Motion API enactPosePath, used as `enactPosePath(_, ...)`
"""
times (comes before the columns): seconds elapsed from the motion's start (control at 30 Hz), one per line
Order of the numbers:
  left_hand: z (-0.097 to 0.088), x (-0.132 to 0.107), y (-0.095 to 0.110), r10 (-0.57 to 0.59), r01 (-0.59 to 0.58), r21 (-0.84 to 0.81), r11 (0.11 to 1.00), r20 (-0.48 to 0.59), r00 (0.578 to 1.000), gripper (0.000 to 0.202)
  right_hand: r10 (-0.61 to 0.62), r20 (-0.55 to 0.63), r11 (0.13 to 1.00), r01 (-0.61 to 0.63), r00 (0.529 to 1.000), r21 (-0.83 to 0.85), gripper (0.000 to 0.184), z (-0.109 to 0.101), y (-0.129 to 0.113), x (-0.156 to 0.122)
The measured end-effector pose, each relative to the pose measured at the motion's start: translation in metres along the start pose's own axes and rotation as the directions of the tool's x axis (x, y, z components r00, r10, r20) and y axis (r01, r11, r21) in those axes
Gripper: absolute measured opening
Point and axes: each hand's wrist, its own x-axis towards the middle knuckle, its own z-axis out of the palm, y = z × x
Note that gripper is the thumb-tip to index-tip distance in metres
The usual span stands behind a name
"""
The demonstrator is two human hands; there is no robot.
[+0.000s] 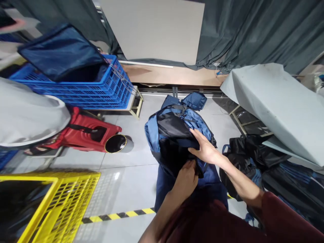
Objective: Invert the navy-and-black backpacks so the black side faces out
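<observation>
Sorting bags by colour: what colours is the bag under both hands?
Blue with black panels, the bag shows best in the head view.

A backpack (177, 135) lies between stacked crates (83, 91) left and a bag pile (265, 162) right.

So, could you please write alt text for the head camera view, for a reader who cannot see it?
Seen from above, a person's two hands grip a blue and black backpack on the lap: the right hand lies flat on top, the left hand grasps its near edge. Around it are a yellow crate, a blue crate and a red stool.
</observation>
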Motion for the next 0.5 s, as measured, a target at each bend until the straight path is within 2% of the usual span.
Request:
enactPosePath(0.07, 0.012, 0.001, -0.012, 0.026, -0.018, 0.171, 0.985, -0.040, 0.999, 0.045, 0.058, -0.026, 0.993, -0.061, 0.998, -0.100, 0.103, 0.010, 0.006, -0.010)
enactPosePath(0.17, 0.016, -0.005, -0.054, -0.007, 0.084, 0.375, 0.923, -0.200, 0.980, 0.041, 0.097, 0.009, 0.976, -0.094, 0.995, -0.194, 0.108, 0.013, 0.022, -0.020)
enactPosePath(0.27, 0.003, -0.021, -0.110, -0.001, 0.142, 0.481, 0.865, -0.281, 0.960, 0.048, 0.069, 0.039, 0.964, -0.057, 0.997, -0.261, 0.111, 0.003, 0.046, -0.029)
enactPosePath(0.37, -0.012, -0.038, -0.152, 0.051, 0.151, 0.517, 0.843, -0.356, 0.933, 0.058, -0.033, 0.037, 0.948, 0.043, 0.999, -0.315, 0.096, -0.014, 0.067, -0.029)
enactPosePath(0.43, -0.014, -0.046, -0.161, 0.090, 0.127, 0.513, 0.849, -0.377, 0.922, 0.059, -0.076, -0.006, 0.938, 0.069, 0.997, -0.341, 0.082, -0.026, 0.072, -0.020)
enactPosePath(0.5, -0.006, -0.053, -0.153, 0.127, 0.050, 0.497, 0.866, -0.317, 0.940, 0.055, -0.038, -0.088, 0.928, 0.003, 0.995, -0.372, 0.065, -0.036, 0.071, -0.010)
